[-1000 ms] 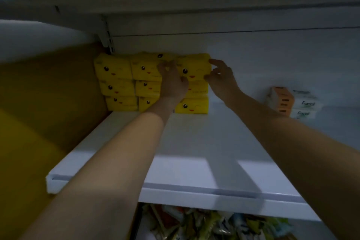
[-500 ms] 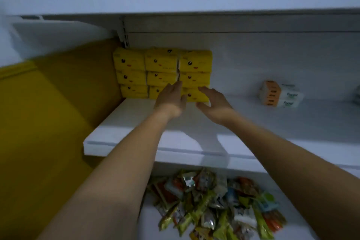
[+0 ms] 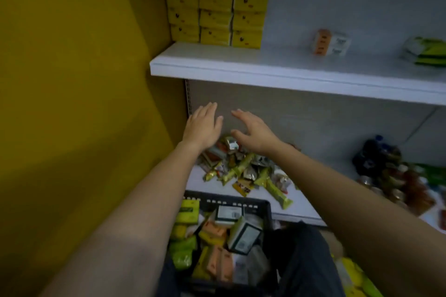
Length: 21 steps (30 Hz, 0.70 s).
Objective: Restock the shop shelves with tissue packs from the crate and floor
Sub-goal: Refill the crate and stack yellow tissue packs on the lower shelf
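Several yellow tissue packs (image 3: pixel 216 15) stand stacked in three columns at the left end of the white shelf (image 3: pixel 277 72). Below me a black crate (image 3: pixel 264 210) holds mixed tissue packs (image 3: pixel 217 246) in yellow, green, orange and white. My left hand (image 3: pixel 202 125) and my right hand (image 3: pixel 253 131) hang in the air side by side below the shelf, above the lower shelf. Both are empty with fingers spread.
An orange-and-white tissue pack (image 3: pixel 329 42) and green-and-white packs (image 3: pixel 427 52) lie further right on the same shelf. A heap of snack packets (image 3: pixel 248 171) covers the lower shelf, with dark bottles (image 3: pixel 376 154) to the right. A yellow wall (image 3: pixel 72 79) closes the left side.
Both hands have left the yellow stack and dropped below the shelf. The view has tilted down, so the crate now shows.
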Available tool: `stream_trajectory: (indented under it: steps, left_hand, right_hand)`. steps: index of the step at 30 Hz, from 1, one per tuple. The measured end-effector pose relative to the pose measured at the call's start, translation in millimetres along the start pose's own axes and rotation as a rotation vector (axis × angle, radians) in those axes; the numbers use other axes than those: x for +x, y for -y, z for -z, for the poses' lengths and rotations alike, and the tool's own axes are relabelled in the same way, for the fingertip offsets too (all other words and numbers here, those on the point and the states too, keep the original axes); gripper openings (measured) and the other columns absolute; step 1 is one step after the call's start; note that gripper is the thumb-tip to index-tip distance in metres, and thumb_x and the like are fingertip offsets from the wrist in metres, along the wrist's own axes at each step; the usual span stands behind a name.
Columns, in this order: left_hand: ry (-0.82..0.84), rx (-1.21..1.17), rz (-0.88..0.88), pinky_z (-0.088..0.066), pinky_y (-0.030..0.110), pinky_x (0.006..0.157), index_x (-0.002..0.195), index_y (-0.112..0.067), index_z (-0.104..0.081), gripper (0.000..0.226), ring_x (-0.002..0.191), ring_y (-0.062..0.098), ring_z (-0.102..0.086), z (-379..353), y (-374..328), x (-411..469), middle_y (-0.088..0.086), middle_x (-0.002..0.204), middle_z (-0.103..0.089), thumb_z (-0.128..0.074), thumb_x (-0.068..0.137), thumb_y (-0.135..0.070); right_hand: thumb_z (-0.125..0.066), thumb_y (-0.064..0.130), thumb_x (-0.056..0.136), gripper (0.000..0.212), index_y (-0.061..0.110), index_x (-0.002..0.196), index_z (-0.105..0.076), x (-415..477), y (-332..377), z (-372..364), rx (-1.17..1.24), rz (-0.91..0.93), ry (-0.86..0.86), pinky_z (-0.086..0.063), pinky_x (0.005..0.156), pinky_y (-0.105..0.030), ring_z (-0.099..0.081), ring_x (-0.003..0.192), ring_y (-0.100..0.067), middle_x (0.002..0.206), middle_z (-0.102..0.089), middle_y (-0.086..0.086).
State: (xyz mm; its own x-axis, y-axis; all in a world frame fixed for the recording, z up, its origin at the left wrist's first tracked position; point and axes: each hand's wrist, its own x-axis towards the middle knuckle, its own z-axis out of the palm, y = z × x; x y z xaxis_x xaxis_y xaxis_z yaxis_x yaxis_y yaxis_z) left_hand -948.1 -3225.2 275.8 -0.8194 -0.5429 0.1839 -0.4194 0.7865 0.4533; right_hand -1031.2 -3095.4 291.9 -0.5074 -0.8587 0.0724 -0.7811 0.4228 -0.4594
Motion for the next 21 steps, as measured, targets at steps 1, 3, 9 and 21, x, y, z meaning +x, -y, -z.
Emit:
stream_trajectory:
  steps: [1, 3, 9, 21]
  left_hand:
    - [0.03, -0.018, 0.023, -0.013, 0.034, 0.117, 0.148, -0.011, -0.02, 0.052, 0.143, 0.024, -0.017, -13.7, 7.5, -16.0, 0.007, 0.155, -0.02, -0.029, 0.101, -0.031]
    - [0.091, -0.063, 0.089, -0.013, 0.033, 0.116, 0.148, -0.01, -0.021, 0.051, 0.143, 0.024, -0.017, -42.1, 24.1, -44.3, 0.008, 0.155, -0.02, -0.029, 0.102, -0.031]
    - [0.315, -0.239, 0.339, -0.021, 0.038, 0.113, 0.148, -0.009, -0.019, 0.051, 0.141, 0.029, -0.02, -122.3, 72.4, -108.0, 0.011, 0.154, -0.02, -0.03, 0.102, -0.03]
    - [0.583, -0.287, 0.685, -0.021, 0.034, 0.112, 0.147, -0.007, -0.022, 0.052, 0.142, 0.028, -0.019, -287.6, 176.1, -170.7, 0.016, 0.153, -0.02, -0.036, 0.1, -0.026]
  right_hand:
    - [-0.045, 0.03, 0.096, 0.056, 0.017, 0.146, -0.023, -12.4, -2.9, -15.2, 0.018, -0.019, 0.027, -0.015, 0.116, -0.034, -0.015, 0.143, -0.023, 0.155, -0.018, -0.006]
    - [-0.045, 0.029, 0.096, 0.055, 0.016, 0.146, -0.025, -32.5, -11.6, -45.4, 0.037, -0.051, 0.078, -0.019, 0.114, -0.032, -0.02, 0.142, -0.023, 0.154, -0.021, -0.007]
    - [-0.043, 0.031, 0.097, 0.055, 0.016, 0.147, -0.023, -71.9, -44.8, -140.3, 0.195, -0.185, 0.256, -0.02, 0.112, -0.03, -0.019, 0.142, -0.019, 0.155, -0.02, -0.004]
    - [-0.047, 0.019, 0.096, 0.05, 0.012, 0.143, -0.032, -98.3, -119.3, -329.2, 0.398, -0.504, 0.534, -0.025, 0.106, -0.025, -0.034, 0.135, -0.024, 0.146, -0.037, -0.01]
